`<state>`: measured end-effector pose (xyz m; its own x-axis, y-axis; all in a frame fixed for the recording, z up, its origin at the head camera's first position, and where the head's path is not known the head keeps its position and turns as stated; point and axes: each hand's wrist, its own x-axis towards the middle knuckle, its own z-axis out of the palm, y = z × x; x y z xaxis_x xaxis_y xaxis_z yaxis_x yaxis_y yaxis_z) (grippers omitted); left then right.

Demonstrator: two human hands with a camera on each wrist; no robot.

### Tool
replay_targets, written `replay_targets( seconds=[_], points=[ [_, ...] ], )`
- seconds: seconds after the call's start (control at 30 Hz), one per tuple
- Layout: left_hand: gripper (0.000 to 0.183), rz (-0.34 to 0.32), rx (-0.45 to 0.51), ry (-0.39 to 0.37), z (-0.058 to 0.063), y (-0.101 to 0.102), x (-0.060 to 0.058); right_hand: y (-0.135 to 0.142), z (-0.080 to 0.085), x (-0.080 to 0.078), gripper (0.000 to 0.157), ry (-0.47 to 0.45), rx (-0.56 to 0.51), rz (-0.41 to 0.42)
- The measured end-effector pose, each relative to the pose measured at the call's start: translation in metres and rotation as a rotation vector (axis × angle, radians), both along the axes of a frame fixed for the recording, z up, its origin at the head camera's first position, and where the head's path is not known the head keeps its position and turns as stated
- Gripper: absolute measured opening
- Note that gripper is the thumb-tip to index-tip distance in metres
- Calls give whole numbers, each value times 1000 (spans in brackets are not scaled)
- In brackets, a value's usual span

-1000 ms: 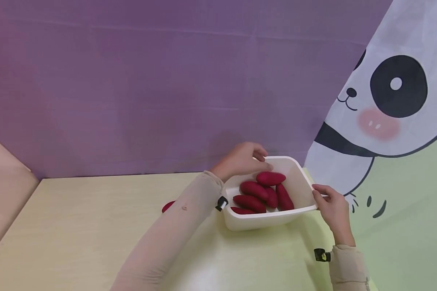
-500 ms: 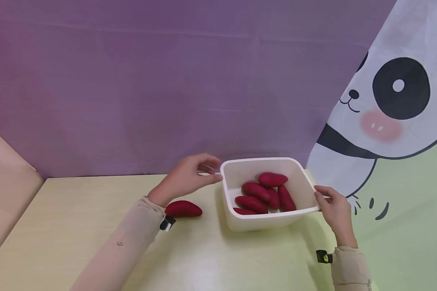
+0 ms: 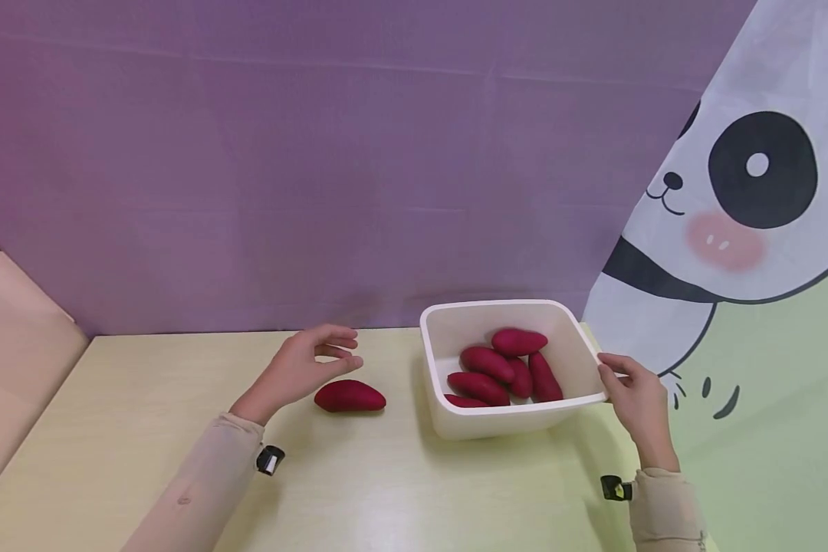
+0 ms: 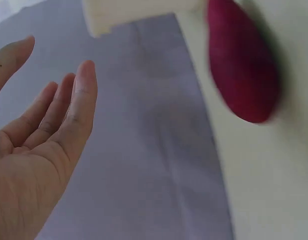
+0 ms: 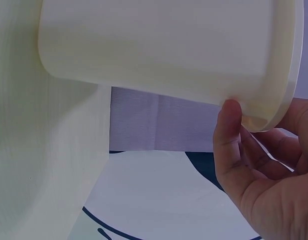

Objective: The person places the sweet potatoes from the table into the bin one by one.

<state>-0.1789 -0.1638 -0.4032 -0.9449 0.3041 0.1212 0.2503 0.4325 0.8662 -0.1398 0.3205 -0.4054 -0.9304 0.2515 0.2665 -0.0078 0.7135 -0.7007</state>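
A single red-skinned sweet potato (image 3: 349, 395) lies on the table, left of a white plastic tub (image 3: 510, 422). My left hand (image 3: 303, 369) is just above and left of it, fingers loosely bent and apart, with nothing in them. The left wrist view has that sweet potato (image 4: 243, 62) off to the side of the fingers. Inside the tub are several more sweet potatoes (image 3: 487, 363). On the tub's right side my right hand (image 3: 636, 402) pinches the rim between thumb and fingers; the right wrist view has the thumb (image 5: 228, 130) against the wall beneath the lip.
The pale wooden table (image 3: 179, 429) runs back to a purple cloth wall (image 3: 317, 169). A panda-printed cloth (image 3: 738, 192) hangs along the right side. At the left is a beige panel (image 3: 21, 345).
My left hand has moved left from over the tub to beside the lone sweet potato, which it uncovers in the head view. The right hand stays on the rim.
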Motion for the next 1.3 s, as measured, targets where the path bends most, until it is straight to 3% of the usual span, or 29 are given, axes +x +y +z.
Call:
replay_targets(
  seconds=[0.3, 0.53, 0.73, 1.3],
  points=[
    [57, 74, -57, -112, -50, -35, -7, 0, 0, 0, 30, -16, 6, -7],
    [68, 45, 27, -269, -76, -46, -10, 1, 0, 0, 30, -20, 3, -15],
    [70, 13, 110, -400, -87, -46, -7, 0, 1, 1, 30, -19, -8, -14],
    [62, -12, 176, -428, -95, -41, -5, -1, 3, 1, 29, -21, -8, -13]
  ],
)
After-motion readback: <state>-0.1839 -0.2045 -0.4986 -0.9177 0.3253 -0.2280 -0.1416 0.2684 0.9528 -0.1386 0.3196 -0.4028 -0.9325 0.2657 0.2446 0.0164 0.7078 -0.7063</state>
